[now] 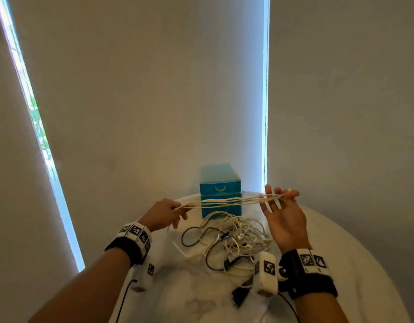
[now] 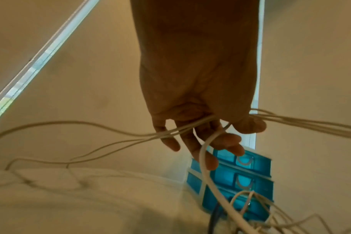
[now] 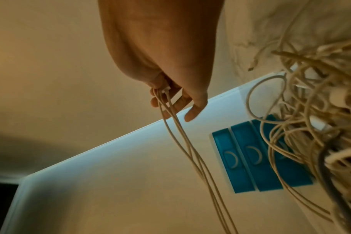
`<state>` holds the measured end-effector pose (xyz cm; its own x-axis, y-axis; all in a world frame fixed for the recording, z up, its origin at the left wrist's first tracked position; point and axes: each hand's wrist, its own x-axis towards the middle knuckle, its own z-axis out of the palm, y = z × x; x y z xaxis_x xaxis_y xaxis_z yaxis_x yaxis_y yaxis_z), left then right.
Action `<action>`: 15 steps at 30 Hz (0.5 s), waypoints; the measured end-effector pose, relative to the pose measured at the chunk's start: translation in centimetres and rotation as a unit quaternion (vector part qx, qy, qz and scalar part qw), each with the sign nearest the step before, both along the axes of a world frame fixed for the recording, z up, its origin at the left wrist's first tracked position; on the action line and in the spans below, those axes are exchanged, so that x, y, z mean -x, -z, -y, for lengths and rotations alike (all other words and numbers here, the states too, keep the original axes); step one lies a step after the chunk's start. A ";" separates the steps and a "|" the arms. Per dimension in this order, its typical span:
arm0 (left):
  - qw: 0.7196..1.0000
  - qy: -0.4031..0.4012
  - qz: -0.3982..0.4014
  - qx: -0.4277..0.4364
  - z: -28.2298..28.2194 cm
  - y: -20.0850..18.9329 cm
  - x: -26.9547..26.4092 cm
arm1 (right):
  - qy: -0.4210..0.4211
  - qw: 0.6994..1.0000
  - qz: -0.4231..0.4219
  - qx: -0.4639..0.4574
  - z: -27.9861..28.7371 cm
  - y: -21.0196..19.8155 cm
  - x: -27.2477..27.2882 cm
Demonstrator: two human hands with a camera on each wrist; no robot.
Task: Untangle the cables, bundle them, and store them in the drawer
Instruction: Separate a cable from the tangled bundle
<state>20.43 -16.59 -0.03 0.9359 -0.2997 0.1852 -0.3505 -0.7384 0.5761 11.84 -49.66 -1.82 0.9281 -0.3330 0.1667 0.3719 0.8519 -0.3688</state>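
Observation:
Several strands of one white cable [image 1: 224, 201] stretch taut in the air between my two hands, in front of the blue drawer unit [image 1: 221, 183]. My left hand [image 1: 168, 212] grips the strands' left end with curled fingers [image 2: 226, 139]; loose loops trail off to its left. At the right end, my right hand [image 1: 285, 213] pinches the strands and a white connector [image 3: 166, 91] between thumb and forefinger, its other fingers spread. Below the hands, a tangled pile of white and black cables [image 1: 234, 238] lies on the white marble table [image 1: 196, 297]. The drawers [image 3: 244, 174] look closed.
The blue drawer unit [image 2: 258, 166] stands at the round table's far edge against pale roller blinds. A black plug [image 1: 239, 296] lies at the near side of the pile. A black cable loop [image 1: 189, 238] sticks out on the pile's left. The table's rim curves close on both sides.

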 end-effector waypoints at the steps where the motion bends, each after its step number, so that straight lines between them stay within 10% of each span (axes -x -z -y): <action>1: 1.000 -0.014 -0.008 0.016 -0.2 -0.2 0.0 | -0.018 1.000 0.008 -0.011 -0.3 0.1 -0.1; 5: 0.969 -0.024 -0.096 0.226 0.5 -1.9 0.5 | -0.057 0.997 0.040 -0.017 -1.7 -1.7 -0.9; 10: 0.958 -0.048 -0.055 0.276 0.9 -5.5 1.8 | 0.006 0.964 -0.049 0.262 -2.3 -5.3 -1.3; 15: 0.973 -0.010 0.101 0.205 1.2 -8.6 2.7 | 0.008 0.693 -0.005 0.721 -7.8 -4.6 0.4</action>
<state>17.78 -17.78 8.58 0.8723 -0.1440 0.4672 -0.4760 -0.4683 0.7444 11.49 -41.89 2.75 0.9295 0.1640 0.3304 0.3688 -0.4088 -0.8348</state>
